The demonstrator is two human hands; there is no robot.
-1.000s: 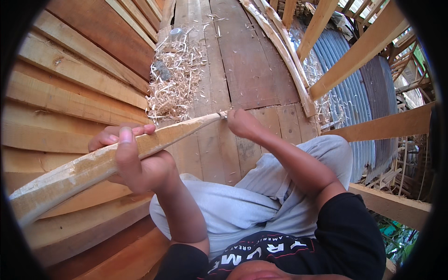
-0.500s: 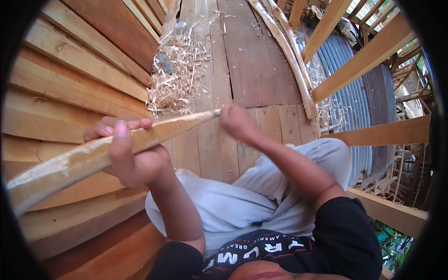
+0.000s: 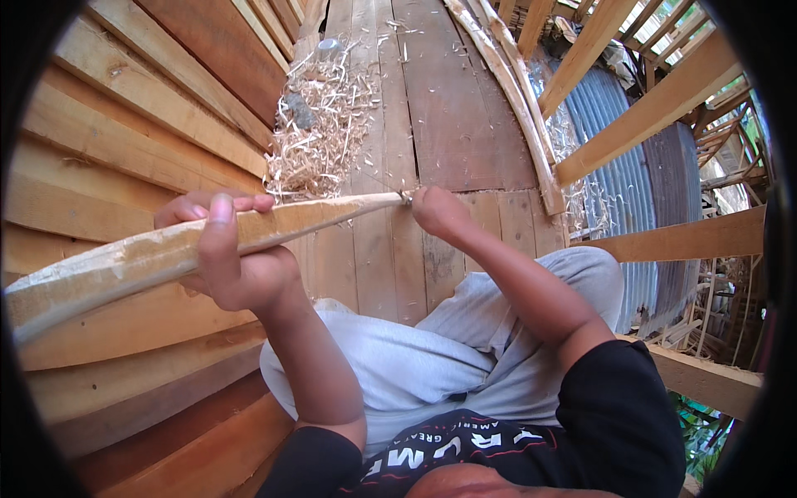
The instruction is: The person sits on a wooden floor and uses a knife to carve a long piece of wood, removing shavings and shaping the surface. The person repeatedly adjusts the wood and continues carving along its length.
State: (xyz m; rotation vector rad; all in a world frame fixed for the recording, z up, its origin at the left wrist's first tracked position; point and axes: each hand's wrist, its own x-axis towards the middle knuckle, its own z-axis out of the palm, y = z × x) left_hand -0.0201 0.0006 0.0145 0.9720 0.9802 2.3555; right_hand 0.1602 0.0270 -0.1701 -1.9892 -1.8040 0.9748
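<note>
A long, tapered length of pale wood slants across in front of me, broad at the left and thin at its right tip. My left hand grips it from below, thumb on the near side and fingers over the far edge. Right at the narrow tip, my right hand is closed in a fist. A small dark bit shows between that tip and the fist. What the right fingers hold is hidden by the hand.
Curly wood shavings lie heaped on the plank floor, with a grey lump among them. Stacked boards line the left. Two peeled poles lie at right, before wooden posts and corrugated metal sheeting.
The wood's tip and my right hand have shifted slightly to the right. The broad left end has risen a little. My left hand keeps its grip.
</note>
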